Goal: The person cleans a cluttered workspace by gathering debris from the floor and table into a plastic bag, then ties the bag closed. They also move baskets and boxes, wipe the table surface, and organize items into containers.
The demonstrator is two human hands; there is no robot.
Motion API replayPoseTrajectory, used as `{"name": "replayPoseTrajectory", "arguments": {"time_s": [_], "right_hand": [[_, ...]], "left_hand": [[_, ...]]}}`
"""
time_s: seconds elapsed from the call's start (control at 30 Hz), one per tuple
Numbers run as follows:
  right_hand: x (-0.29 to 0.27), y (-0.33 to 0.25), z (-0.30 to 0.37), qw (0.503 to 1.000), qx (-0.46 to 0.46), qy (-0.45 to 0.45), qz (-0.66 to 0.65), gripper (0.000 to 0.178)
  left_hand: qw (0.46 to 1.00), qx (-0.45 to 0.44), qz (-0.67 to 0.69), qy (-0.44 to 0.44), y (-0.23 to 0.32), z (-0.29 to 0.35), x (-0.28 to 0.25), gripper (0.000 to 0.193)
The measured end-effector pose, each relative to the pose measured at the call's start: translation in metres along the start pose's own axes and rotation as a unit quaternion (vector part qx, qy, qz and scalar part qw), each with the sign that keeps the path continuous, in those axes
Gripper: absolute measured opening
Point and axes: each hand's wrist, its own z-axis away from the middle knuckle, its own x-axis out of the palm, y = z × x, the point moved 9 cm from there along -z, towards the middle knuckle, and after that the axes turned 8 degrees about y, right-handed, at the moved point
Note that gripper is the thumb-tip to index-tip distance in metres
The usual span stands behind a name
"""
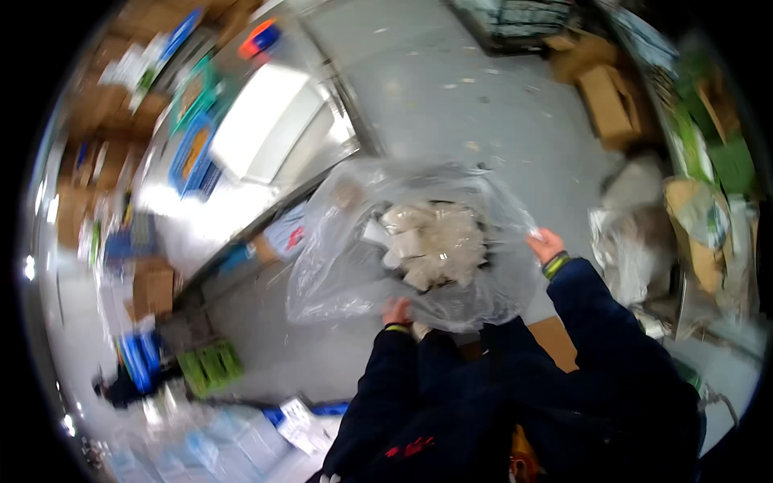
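A large clear plastic bag is spread open in front of me, over a dark bin that shows through it. Inside lie crumpled white papers or wrappers. My left hand grips the near edge of the bag. My right hand holds the bag's rim on the right side. Both arms are in dark blue sleeves with a yellow-green band at each wrist.
A shiny steel table with a white tray and blue boxes stands to the left. Cardboard boxes sit at the far right, with more bags and clutter beside them. Packages lie on the grey floor at lower left.
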Motion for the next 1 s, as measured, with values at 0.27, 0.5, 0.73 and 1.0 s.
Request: {"name": "replayPoseTrajectory", "arguments": {"time_s": [0.27, 0.5, 0.73, 1.0], "right_hand": [[-0.097, 0.027, 0.050, 0.978, -0.167, 0.105, 0.064, 0.009], [-0.131, 0.034, 0.002, 0.990, -0.096, 0.049, 0.086, 0.004], [-0.088, -0.014, 0.012, 0.986, -0.052, -0.044, 0.152, 0.008], [-0.098, -0.166, -0.009, 0.971, -0.148, 0.013, 0.185, 0.021]], "left_hand": [[0.795, -0.467, 0.370, 0.116, 0.007, 0.124, -0.081, 0.009], [0.765, -0.493, 0.374, 0.179, 0.029, 0.175, -0.119, 0.006], [0.758, -0.479, 0.406, 0.178, 0.029, 0.191, -0.146, 0.026], [0.788, -0.311, 0.472, 0.247, 0.131, 0.014, -0.244, 0.020]]}}
